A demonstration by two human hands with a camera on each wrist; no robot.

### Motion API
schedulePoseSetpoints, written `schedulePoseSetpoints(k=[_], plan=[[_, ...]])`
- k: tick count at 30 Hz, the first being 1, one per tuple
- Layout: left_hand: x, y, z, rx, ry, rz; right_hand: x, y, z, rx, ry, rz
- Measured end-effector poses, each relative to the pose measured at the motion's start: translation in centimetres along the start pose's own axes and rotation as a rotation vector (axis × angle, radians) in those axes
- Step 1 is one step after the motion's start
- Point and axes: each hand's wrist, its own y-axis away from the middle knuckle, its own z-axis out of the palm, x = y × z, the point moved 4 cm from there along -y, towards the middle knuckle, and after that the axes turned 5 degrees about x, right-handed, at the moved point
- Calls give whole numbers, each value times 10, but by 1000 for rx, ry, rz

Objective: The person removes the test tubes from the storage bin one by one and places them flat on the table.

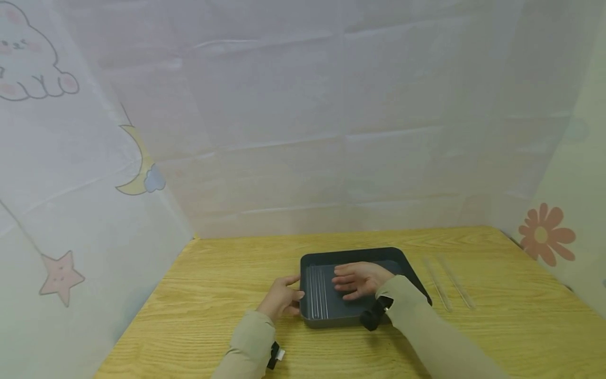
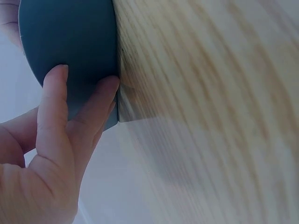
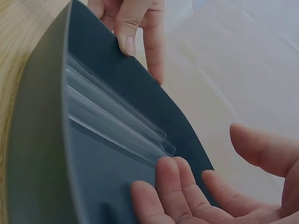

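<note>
With twelve at its far edge, the dark tray [image 1: 326, 322] sat on the wooden table [image 1: 227, 284], bare wood running from its twelve o'clock rim to the table's far edge. The left hand [image 1: 280, 297] gripped the nine o'clock wall, thumb at the rim, fingers outside. Clear tubes [image 1: 318, 292] lay along that wall's inner side. The right hand [image 1: 362, 279] hung wide and loose over the tray floor, fingertips near the tubes, contact unclear. Off the three o'clock rim, well apart, lay two clear rods [image 1: 437, 284].
</note>
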Motion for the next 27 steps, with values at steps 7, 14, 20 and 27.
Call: schedulePoseSetpoints(k=[7,14,20,27], plan=[[-1,-1,0,5,0,-18,1,-7,10,21,-30,40],[-2,-2,0,1,11,-19,2,-13,18,54,18,113],[-1,-1,-1,-9,11,-12,-1,-18,22,94,20,136],[0,0,-1,-17,13,4,-4,-26,28,108,29,160]])
